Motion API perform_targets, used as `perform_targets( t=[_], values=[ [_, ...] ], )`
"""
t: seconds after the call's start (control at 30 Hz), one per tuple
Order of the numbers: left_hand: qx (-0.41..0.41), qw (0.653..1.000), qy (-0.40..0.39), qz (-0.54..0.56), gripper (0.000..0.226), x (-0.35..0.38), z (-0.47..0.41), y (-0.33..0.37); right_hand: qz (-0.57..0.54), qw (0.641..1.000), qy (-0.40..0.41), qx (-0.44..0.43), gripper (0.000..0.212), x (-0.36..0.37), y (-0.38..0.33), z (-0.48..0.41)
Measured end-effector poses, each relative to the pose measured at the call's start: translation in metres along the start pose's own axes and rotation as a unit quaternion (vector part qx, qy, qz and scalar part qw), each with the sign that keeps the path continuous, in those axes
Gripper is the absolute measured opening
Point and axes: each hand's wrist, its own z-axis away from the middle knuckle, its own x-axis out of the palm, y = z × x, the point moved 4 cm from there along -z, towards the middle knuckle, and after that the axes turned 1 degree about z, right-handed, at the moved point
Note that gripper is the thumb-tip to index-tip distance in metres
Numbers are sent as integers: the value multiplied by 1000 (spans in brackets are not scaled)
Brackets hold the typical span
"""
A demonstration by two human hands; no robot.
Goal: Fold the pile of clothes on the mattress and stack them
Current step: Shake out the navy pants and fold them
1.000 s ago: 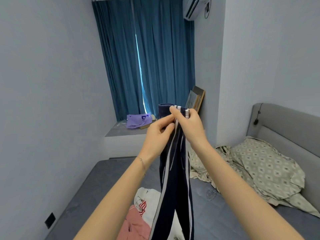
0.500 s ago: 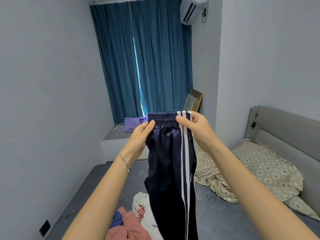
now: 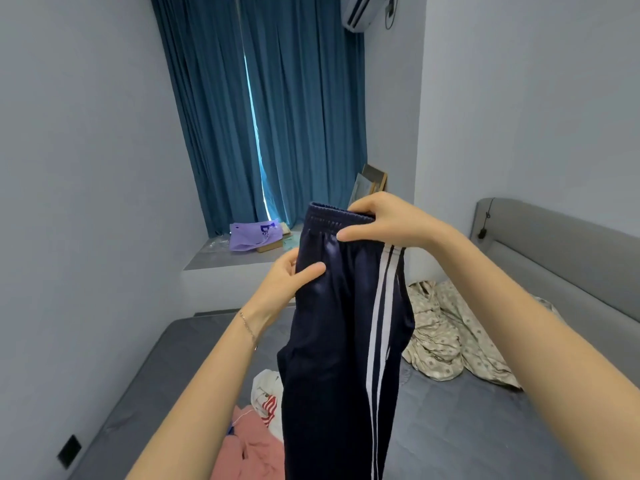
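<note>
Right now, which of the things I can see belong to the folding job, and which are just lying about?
Part of the job:
- navy track pants, held up by the left hand and right hand
- pink garment
- white garment
- grey mattress

Just lying about:
- patterned bedding
- purple bag
- picture frames
- blue curtains

Trousers point(image 3: 343, 341) hang above mattress point(image 3: 467, 427); clothes pile point(image 3: 256, 434) lies below-left of them, crumpled bedding point(image 3: 446, 334) to right, headboard point(image 3: 554, 251) far right, window ledge point(image 3: 242, 258) behind.
</note>
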Motion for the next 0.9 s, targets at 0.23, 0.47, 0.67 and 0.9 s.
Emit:
perform_targets(
  t=[0.23, 0.47, 0.67, 0.9],
  values=[
    [-122, 988, -60, -72, 26, -10, 43, -72, -69, 994, 83, 3, 30, -54, -14, -3],
    [-145, 989, 0, -11, 17, -18, 65, -117, -89, 986, 133, 39, 13, -99, -7, 16],
    [-117, 990, 66, -33, 23, -59, 67, -104, -141, 968, 175, 115, 8, -78, 52, 60],
    [-138, 988, 58, -38, 65, -117, 78, -78, -266, 925, 171, 210, 6, -4, 105, 98]
  ],
)
